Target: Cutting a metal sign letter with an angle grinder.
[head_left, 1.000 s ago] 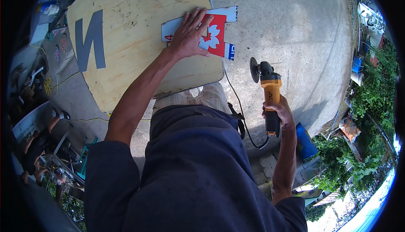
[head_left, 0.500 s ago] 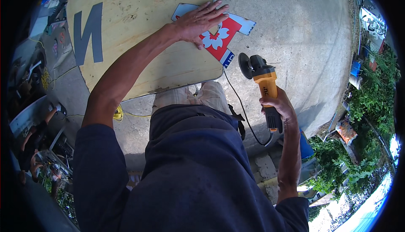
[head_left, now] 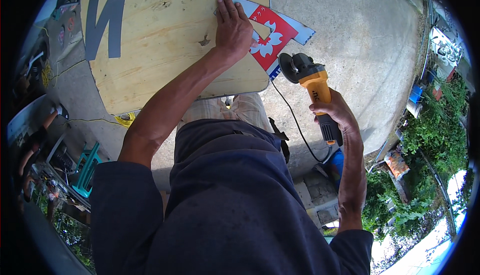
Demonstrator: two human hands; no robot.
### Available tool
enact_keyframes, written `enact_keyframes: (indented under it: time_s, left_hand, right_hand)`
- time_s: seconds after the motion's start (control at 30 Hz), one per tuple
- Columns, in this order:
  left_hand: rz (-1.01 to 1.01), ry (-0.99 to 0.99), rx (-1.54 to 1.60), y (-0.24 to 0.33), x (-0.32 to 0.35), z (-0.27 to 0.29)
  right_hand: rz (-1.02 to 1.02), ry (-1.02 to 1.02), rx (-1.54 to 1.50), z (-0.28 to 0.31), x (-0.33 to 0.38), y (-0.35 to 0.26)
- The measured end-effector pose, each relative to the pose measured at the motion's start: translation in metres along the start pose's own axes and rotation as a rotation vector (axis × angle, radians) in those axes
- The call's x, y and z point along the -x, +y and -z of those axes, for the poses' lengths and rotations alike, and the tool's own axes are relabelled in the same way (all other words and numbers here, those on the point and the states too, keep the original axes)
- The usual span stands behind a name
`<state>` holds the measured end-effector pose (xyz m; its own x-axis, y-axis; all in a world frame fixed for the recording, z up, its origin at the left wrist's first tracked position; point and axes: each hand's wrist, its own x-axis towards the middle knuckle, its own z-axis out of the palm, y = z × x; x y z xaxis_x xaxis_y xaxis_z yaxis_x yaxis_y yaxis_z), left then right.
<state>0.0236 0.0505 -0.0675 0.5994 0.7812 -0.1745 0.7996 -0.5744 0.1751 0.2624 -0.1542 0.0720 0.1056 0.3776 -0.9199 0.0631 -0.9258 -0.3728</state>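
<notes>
**Grinder brought up to the sign piece**

Since a second ago the angle grinder (head_left: 312, 82) has closed in; its disc now sits just beside the cut-out sign piece (head_left: 272, 37), which has turned on the plywood board (head_left: 165, 40). Cutting looks imminent. The left hand (head_left: 231, 30) presses flat, fingers spread, on the piece. The right hand (head_left: 335, 112) is clenched around the grinder's handle. The piece is red and white with a flower, its edge overhanging the board.

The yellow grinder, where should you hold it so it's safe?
Probably by the long handle at the back end, coming from behind, away from the round disc. The angle grinder points its disc at the red and white sign piece, and the right hand wraps the handle near the cord end, fingers well clear of the disc.
</notes>
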Motion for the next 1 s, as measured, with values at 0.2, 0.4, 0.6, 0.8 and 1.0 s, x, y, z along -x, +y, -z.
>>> enact_keyframes:
  time_s: [0.2, 0.4, 0.6, 0.8, 1.0]
  left_hand:
    - [-0.03, 0.038, 0.01, -0.001, -0.001, 0.0]
    - [-0.024, 0.033, 0.025, -0.002, -0.002, 0.001]
    - [-0.033, 0.043, 0.032, -0.004, -0.001, 0.0]
    - [-0.03, 0.035, 0.006, -0.003, 0.0, -0.002]
    - [-0.027, 0.041, -0.006, 0.0, -0.001, -0.001]
  right_hand:
    - [-0.007, -0.004, 0.042, -0.002, -0.001, -0.009]
    - [-0.061, 0.013, 0.1, 0.001, -0.002, -0.013]
    - [-0.065, 0.005, 0.178, 0.008, 0.006, -0.009]
    - [-0.059, 0.021, 0.147, 0.011, 0.01, -0.013]
    - [-0.071, -0.008, 0.184, 0.005, -0.001, -0.029]
